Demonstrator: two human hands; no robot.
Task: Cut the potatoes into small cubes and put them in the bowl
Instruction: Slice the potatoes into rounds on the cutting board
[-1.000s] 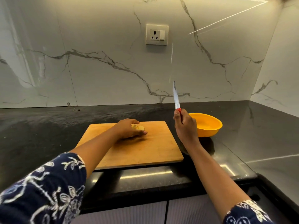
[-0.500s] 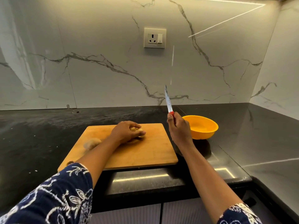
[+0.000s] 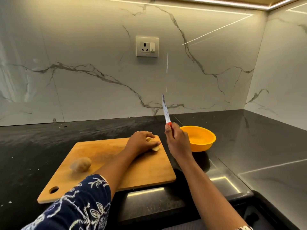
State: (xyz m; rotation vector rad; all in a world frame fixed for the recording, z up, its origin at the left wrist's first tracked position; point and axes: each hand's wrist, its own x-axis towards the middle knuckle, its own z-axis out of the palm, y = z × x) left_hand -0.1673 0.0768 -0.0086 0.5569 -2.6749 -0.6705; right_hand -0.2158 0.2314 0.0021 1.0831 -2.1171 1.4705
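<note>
Setting up a cut: pinning a potato piece (image 3: 154, 147) to the cutting board (image 3: 146, 173) under the curled left hand (image 3: 140, 143), gripping the knife (image 3: 166, 112) blade-up in the right hand (image 3: 178, 141) near the bowl (image 3: 201, 143). Next, probably: lowering the blade squarely, clear of the left hand

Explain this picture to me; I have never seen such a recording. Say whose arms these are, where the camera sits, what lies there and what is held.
No machine here: a person's bare arms, filmed by a wide-angle camera worn on the head, looking down. On the black stone counter lies a wooden cutting board bearing a whole brown potato; an orange plastic bowl stands right of it. The left hand holds a pale potato piece on the board. The right hand grips a red-handled knife, blade pointing up.
</note>
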